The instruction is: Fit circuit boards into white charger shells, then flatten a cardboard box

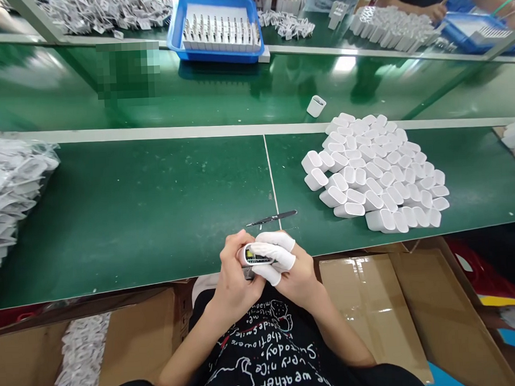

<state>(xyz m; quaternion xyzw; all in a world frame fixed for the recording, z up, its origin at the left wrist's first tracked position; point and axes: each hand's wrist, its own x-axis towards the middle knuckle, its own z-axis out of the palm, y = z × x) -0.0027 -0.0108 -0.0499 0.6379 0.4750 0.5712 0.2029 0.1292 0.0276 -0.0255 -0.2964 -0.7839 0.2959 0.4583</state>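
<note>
While the head view is looking down over a green tabletop [156, 209], a slim dark tool [272, 218] is lying crosswise on it, its pointed end facing left. Just nearer the person than the tool, both hands are gripping one white casing [242, 256], holding it clear of the tabletop's near edge. Its open end is facing up, and something yellow and dark is showing inside. The left hand [239, 272], bare, is curling its fingers and thumb around the casing's left side. The right hand [290, 266], wearing white covers on some of its fingers, is closing over the right side, its covered fingertips pressing at the opening.

Right of the tool and farther from the person, many white casings [380, 176] are standing in a close cluster. Beyond the tool and to its right, a lone white casing [316, 106] is resting past a pale strip [173, 133]. Well beyond the tool and to its left, a blue tray [172, 34] is carrying rows of white parts with prongs. Far left of the tool, a heap of small white parts [13, 186] is sitting in clear plastic.
</note>
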